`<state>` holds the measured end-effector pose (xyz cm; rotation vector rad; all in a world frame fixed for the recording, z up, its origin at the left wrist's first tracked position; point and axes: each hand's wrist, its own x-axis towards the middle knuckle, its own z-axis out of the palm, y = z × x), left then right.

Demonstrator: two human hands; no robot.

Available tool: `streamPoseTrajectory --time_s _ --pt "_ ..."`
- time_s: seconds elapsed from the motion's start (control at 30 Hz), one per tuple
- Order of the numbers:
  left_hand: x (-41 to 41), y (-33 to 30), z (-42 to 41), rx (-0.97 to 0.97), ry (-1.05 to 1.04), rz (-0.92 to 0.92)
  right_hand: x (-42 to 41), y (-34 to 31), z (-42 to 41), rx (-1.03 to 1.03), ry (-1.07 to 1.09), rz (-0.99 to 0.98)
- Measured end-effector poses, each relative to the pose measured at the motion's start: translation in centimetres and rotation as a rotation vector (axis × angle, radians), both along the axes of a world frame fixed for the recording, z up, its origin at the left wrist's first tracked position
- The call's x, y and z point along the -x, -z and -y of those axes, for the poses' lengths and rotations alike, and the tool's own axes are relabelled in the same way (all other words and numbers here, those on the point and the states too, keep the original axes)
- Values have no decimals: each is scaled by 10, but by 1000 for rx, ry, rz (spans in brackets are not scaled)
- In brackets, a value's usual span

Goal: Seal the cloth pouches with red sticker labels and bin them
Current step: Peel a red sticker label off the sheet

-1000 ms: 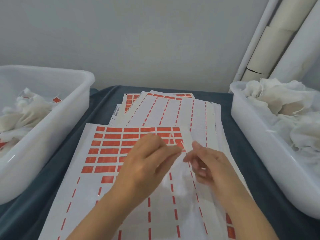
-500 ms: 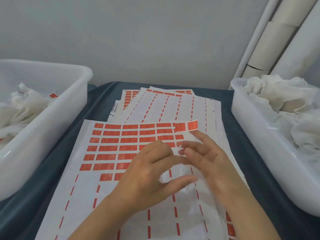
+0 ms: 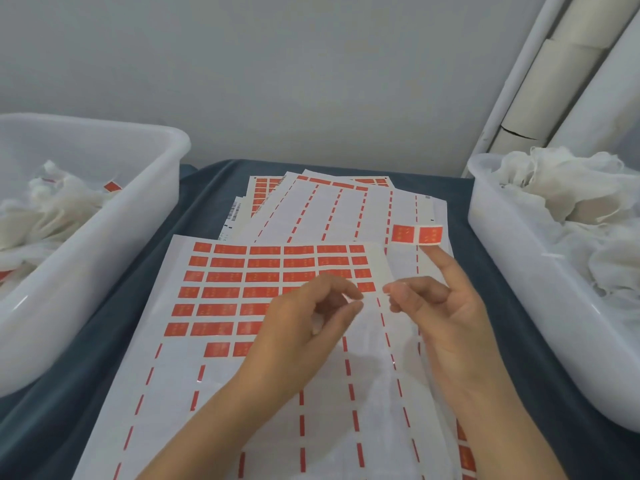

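right hand (image 3: 446, 306): your forefinger sticks up with a red sticker (image 3: 417, 234) stuck on its tip, kept off the paper so the glue stays free; other fingers curl loosely.
left hand (image 3: 311, 320): thumb and forefinger pinch the white pouch (image 3: 374, 344) mouth, ready for sealing.
pouch: lies on the sticker sheet (image 3: 242, 289), mid surface (image 3: 104, 341).
left bin (image 3: 114, 258): holds sealed pouches, rim near the sheet edge.
right bin (image 3: 512, 271): heaped unsealed cloth.
room: open lane between the bins; lift over the left rim.
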<state>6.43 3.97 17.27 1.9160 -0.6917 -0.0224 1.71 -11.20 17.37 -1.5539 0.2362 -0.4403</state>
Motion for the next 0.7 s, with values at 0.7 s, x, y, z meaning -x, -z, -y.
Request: streamPoseTrajectory --time_s 0.7 --pt "-14 0 -5 -35 31 -304 7 1 -5 391 -238 -99"
